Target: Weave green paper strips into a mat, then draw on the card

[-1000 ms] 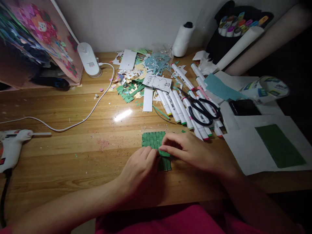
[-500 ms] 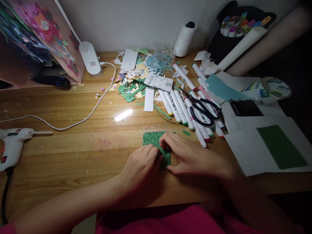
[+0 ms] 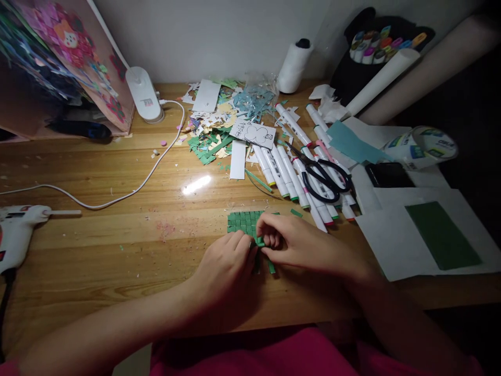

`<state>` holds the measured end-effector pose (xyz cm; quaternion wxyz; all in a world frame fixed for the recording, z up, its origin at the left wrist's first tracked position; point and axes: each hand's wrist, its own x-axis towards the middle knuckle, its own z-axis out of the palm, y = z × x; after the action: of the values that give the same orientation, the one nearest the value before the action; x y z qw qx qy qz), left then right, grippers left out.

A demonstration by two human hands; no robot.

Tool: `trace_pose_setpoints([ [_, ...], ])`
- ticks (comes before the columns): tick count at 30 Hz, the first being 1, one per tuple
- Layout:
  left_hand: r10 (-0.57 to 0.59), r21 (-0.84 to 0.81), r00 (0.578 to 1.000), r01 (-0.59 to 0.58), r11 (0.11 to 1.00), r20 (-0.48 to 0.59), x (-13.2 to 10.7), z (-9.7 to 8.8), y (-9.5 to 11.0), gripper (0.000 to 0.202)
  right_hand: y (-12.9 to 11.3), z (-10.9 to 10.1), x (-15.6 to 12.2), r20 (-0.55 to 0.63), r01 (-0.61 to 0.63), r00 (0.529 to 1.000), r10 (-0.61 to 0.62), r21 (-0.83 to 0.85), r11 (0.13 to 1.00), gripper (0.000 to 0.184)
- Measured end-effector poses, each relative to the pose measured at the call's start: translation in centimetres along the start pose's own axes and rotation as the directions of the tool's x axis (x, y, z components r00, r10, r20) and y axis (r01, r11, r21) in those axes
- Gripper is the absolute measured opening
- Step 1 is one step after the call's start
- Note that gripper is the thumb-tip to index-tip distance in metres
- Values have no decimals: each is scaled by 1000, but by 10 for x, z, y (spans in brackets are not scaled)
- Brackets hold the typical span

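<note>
So the thing both hands are on is a small green woven mat of flat paper strips (image 3: pixel 241 221), lying on the light brown wooden tabletop (image 3: pixel 156 261) just below the middle of the frame. Its checkered top-left part pokes out beyond the knuckles, and a few loose strip ends hang toward the bottom of the frame. One set of strips runs roughly up and down the picture, drifting a bit right at the lower end. Too much is covered to call the mat's long axis.

Distance-wise it's pretty much a tie: the left hand (image 3: pixel 228 256) is on the lower-left side of it, the right hand (image 3: pixel 299 237) on the right side, both touching. The left one is curled nearly closed, fingertips tucked under, so can't tell exactly what it's gripping. The right one has thumb and index almost together, with what looks like a bent green strip end (image 3: pixel 259 242) pinched between them, the other fingers folded in.

Nearby, a little green paper scrap (image 3: pixel 296 213) sits just above the right hand, and black-handled scissors (image 3: pixel 310 162) lie across white markers (image 3: pixel 287 169) farther up.
</note>
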<state>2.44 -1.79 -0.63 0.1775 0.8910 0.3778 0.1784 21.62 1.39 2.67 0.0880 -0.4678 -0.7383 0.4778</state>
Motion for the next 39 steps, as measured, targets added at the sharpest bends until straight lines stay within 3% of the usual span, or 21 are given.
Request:
trace_pose_setpoints([
  [6, -4, 18, 1000, 3, 1000, 22, -1, 1, -1, 30, 6, -1, 5, -42, -140, 986, 160, 307, 941, 18],
  [9, -3, 24, 999, 2, 1000, 34, -2, 1, -2, 29, 5, -5, 5, 7, -201, 976, 218, 420, 885, 21],
  [14, 1, 21, 1000, -1, 1000, 27, -4, 2, -3, 29, 4, -8, 2, 107, -218, 976, 190, 490, 844, 26],
  [18, 6, 22, 1000, -7, 1000, 28, -3, 1, -2, 30, 6, -4, 3, 32, -70, 997, 64, 274, 959, 23],
  [21, 0, 27, 1000, 0, 1000, 24, -2, 1, -2, 31, 6, -2, 4, -50, 10, 999, -8, 38, 999, 10],
  [24, -3, 32, 1000, 2, 999, 7, -2, 1, -1, 31, 5, -2, 5, -91, 24, 995, -29, -50, 998, 6],
  [32, 10, 39, 1000, -10, 999, 3, -3, 3, -1, 32, 8, 0, 8, -143, -32, 989, 27, -37, 999, 12],
  [37, 8, 33, 1000, -8, 999, -11, -3, 3, -1, 31, 4, -5, 5, -73, 231, 965, -252, -219, 948, 8],
  [39, 16, 37, 1000, -15, 999, -19, -3, 3, -1, 31, 4, -7, 5, -35, 280, 953, -302, -291, 915, 5],
])
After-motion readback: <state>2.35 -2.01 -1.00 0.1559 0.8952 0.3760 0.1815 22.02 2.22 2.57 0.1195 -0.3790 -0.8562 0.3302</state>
